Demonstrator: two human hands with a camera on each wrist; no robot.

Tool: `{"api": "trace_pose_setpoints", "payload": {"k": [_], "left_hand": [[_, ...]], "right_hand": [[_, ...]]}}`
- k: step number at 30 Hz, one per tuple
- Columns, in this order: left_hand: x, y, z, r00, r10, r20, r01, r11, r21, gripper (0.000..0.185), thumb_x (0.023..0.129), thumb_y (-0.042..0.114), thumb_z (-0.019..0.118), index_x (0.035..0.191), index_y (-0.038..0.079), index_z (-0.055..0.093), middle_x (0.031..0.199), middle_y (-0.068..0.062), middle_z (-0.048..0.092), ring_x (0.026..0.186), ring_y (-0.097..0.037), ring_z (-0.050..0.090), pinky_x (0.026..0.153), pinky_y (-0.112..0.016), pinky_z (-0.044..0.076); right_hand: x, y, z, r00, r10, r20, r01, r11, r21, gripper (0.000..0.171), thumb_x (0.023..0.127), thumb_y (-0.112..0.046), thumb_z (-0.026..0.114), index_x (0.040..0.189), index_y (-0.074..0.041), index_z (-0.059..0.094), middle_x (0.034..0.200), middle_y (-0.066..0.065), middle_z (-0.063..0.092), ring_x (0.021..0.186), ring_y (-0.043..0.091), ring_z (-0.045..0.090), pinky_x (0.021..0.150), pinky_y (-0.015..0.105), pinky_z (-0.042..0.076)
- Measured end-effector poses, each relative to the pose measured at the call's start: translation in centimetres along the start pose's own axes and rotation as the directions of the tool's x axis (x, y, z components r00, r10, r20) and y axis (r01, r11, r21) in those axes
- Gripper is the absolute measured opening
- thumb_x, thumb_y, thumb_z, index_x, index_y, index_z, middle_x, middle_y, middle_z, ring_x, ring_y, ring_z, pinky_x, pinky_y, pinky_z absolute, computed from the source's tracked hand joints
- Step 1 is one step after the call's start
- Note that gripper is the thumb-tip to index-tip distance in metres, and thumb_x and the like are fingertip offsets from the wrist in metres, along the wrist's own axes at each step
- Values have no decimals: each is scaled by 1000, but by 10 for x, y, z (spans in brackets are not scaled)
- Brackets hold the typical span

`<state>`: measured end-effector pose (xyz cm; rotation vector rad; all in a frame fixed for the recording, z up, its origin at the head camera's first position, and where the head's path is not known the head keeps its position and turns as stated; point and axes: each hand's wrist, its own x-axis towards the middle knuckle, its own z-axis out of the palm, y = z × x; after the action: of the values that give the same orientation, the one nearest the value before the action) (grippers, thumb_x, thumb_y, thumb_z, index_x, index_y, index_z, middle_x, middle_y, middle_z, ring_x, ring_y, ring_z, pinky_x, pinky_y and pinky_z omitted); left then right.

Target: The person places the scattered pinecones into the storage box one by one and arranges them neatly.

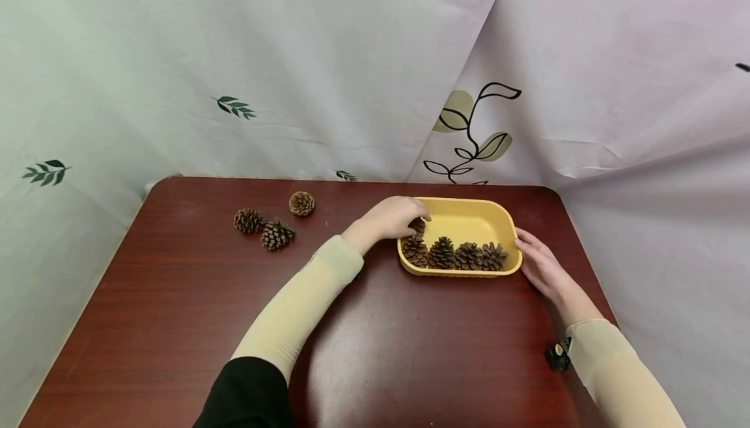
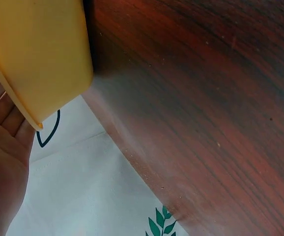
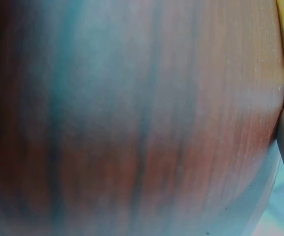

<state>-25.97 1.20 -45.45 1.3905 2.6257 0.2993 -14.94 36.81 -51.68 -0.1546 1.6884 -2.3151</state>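
While my left hand (image 1: 391, 217) pinches a pine cone (image 1: 417, 226) at the yellow tray's (image 1: 469, 219) far-left corner, my right hand (image 1: 541, 265), fingers straight, steadies its right rim; releasing comes next, I judge.

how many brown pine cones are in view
8: three loose on the dark wooden table at; four along the yellow plastic tray front wall; one under the left hand. Others may be hidden.
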Motion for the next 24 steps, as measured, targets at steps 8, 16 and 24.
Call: {"api": "trace_pose_setpoints", "payload": {"k": [8, 16, 24], "left_hand": [[-10, -3, -13, 998, -3, -66, 0, 999, -41, 36, 96, 16, 79, 132, 11, 74, 138, -5, 72, 133, -22, 66, 117, -37, 52], [-32, -20, -33, 989, -46, -137, 37, 997, -64, 37, 96, 15, 79, 132, 10, 74, 135, -6, 74, 127, -23, 68, 114, -39, 54], [-63, -44, -46, 979, -140, -147, 126, 987, -101, 41, 96, 15, 78, 136, 8, 72, 142, -11, 69, 136, -29, 64, 120, -44, 49]], "right_hand": [[-1, 0, -1, 1000, -1, 14, 1, 1000, 1, 41, 115, -4, 33, 135, -23, 62, 133, -13, 70, 122, -2, 65, 100, 13, 53], [0, 1, 0, 1000, -12, 3, 12, 1000, -3, 39, 114, -5, 35, 134, -23, 63, 131, -12, 70, 120, -1, 65, 99, 13, 53], [-1, 0, 0, 1000, -10, 6, 10, 1000, -17, 42, 115, -5, 32, 134, -25, 63, 130, -14, 71, 119, -2, 65, 99, 13, 53]]}}
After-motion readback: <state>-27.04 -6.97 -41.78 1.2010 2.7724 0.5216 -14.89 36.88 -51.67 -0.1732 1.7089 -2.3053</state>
